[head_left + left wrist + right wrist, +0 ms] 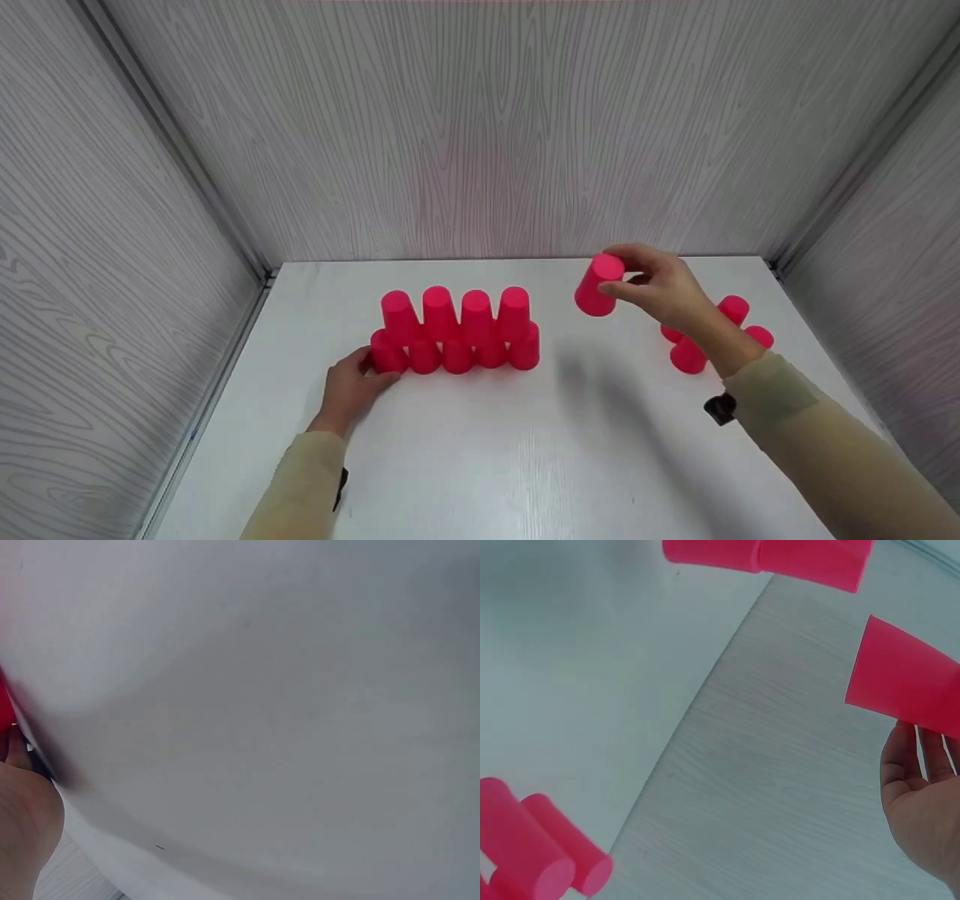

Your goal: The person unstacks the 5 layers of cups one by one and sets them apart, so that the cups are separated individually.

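Upside-down pink cups stand in two tiers: several in the lower row (457,356), several in the upper row (476,315). At the left end, my left hand (351,386) holds the outermost lower cup (388,352), thumb in front and fingers behind. Only a sliver of that cup (6,706) appears in the left wrist view. Right of the rows, my right hand (660,289) pinches another pink cup (598,285) between thumb and fingers, raised above the table and mouth down. The right wrist view shows this cup (904,679) apart from the others.
On the right of the white table (465,450), a smaller pile of pink cups (688,356) is partly hidden behind my right forearm. A wood-grained panel (480,150) rises along the table's back edge, with more panels at both sides.
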A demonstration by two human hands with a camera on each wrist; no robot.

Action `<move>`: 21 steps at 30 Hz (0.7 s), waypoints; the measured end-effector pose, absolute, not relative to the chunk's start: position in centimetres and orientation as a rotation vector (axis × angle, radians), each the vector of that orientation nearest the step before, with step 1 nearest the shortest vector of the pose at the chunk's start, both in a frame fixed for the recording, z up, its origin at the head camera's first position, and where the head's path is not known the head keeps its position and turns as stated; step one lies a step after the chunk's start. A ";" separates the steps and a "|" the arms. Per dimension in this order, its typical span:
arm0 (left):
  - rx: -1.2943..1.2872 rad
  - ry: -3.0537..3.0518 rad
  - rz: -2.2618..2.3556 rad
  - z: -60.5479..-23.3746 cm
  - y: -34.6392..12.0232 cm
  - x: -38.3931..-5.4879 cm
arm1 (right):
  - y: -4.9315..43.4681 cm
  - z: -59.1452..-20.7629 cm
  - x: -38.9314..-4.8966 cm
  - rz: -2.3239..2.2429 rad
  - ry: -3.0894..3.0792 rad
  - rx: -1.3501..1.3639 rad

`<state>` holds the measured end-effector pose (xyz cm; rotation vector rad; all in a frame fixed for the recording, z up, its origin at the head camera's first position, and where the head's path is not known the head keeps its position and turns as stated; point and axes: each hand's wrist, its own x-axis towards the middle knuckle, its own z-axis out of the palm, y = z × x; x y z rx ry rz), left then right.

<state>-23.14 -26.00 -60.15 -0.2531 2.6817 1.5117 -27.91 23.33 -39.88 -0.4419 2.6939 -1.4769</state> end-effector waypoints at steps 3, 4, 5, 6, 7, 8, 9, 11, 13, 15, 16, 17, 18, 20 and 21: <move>-0.260 2.676 1.513 -60.2 -26.1 -23.2 | 25.7 -40.8 -27.4 -1.424 2.711 -0.382; -0.264 2.673 1.512 -60.2 -26.2 -23.2 | 26.4 -41.1 -27.2 -1.409 2.715 -0.355; -0.269 2.670 1.511 -60.2 -26.2 -23.2 | 27.2 -41.5 -27.1 -1.396 2.718 -0.335; -0.274 2.666 1.511 -60.3 -26.3 -23.2 | 27.8 -41.8 -26.9 -1.386 2.721 -0.314; -0.278 2.661 1.513 -60.3 -26.3 -23.2 | 28.5 -42.2 -26.7 -1.377 2.721 -0.294; -0.286 2.659 1.512 -60.3 -26.3 -23.2 | 29.2 -42.5 -26.5 -1.366 2.725 -0.277; -0.284 2.660 1.508 -60.3 -26.3 -23.2 | 29.8 -42.9 -26.3 -1.355 2.730 -0.259; -0.288 2.660 1.504 -60.4 -26.3 -23.2 | 31.1 -43.5 -25.9 -1.333 2.736 -0.234; -0.291 2.658 1.503 -60.4 -26.2 -23.2 | 32.2 -44.2 -25.5 -1.306 2.746 -0.219; -0.292 2.659 1.502 -60.3 -26.1 -23.1 | 33.4 -44.8 -25.1 -1.276 2.753 -0.206; -0.296 2.657 1.505 -60.3 -26.0 -23.1 | 33.9 -45.1 -24.9 -1.261 2.756 -0.201; -0.296 2.655 1.508 -60.3 -26.0 -23.1 | 34.4 -45.4 -24.7 -1.248 2.758 -0.193; -0.297 2.655 1.509 -60.2 -25.9 -23.1 | 34.9 -45.7 -24.6 -1.238 2.757 -0.186; -0.293 2.652 1.511 -60.2 -25.9 -23.1 | 35.7 -46.4 -24.2 -1.227 2.747 -0.170; -0.289 2.647 1.514 -60.2 -25.9 -23.2 | 36.1 -46.6 -24.0 -1.221 2.748 -0.163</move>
